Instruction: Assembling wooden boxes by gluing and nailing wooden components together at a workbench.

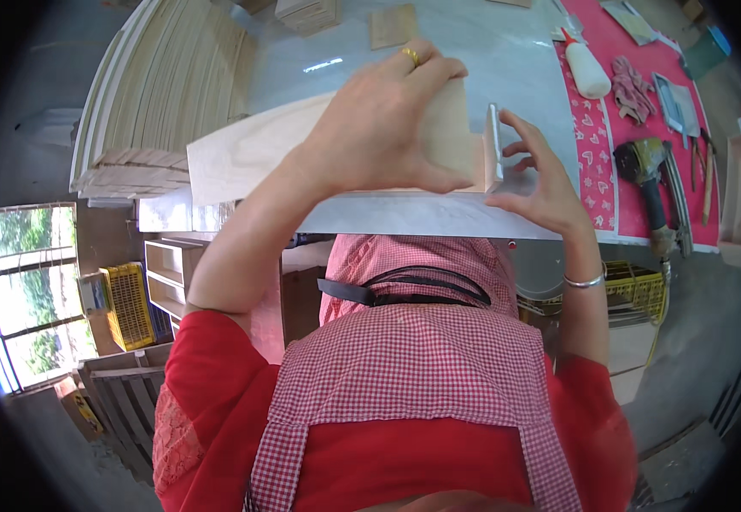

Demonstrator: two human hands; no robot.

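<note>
My left hand (379, 128) is closed over a long pale plywood board (259, 141), fingers over its far edge and thumb along the near side. The board lies near the front edge of the worktable. At its right end a small wooden panel (492, 154) stands upright, its outer side pale and shiny. My right hand (545, 171) curls round this panel, fingertips by its far edge and thumb by its near corner. Whether the panel touches the board all along its edge I cannot tell.
Stacked wooden boards (161, 85) rise at the left of the grey table (336, 81). To the right, a pink cloth (592, 162) carries a white glue bottle (586, 68), a crumpled rag (633, 90) and a nail gun (648, 175) with its hose. A flat wooden piece (393, 26) lies at the back.
</note>
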